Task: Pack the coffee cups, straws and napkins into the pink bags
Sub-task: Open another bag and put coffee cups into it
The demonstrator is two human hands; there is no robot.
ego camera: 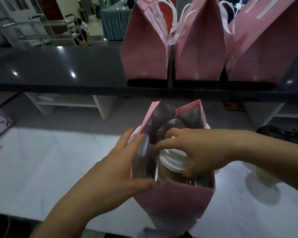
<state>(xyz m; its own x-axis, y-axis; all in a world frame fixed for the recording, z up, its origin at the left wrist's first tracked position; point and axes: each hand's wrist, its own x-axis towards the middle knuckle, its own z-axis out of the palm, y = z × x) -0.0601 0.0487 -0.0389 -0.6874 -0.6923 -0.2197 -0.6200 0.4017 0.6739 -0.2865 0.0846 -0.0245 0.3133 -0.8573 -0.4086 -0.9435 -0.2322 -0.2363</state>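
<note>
L hand [117,170]: fingers straight, flat vs left wall of open pink paper bag [175,200] | R hand [201,148]: fingers curled gripping white-lidded brown paper coffee cup [172,164] inside bag

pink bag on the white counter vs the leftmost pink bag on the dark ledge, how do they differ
The front pink bag stands open at the top, with a lidded coffee cup showing inside; the leftmost ledge bag is pinched shut, its contents hidden. The left hand steadies the front pink bag while the right hand grips the cup; nothing touches the leftmost ledge bag. Both are pink and stand upright.
</note>
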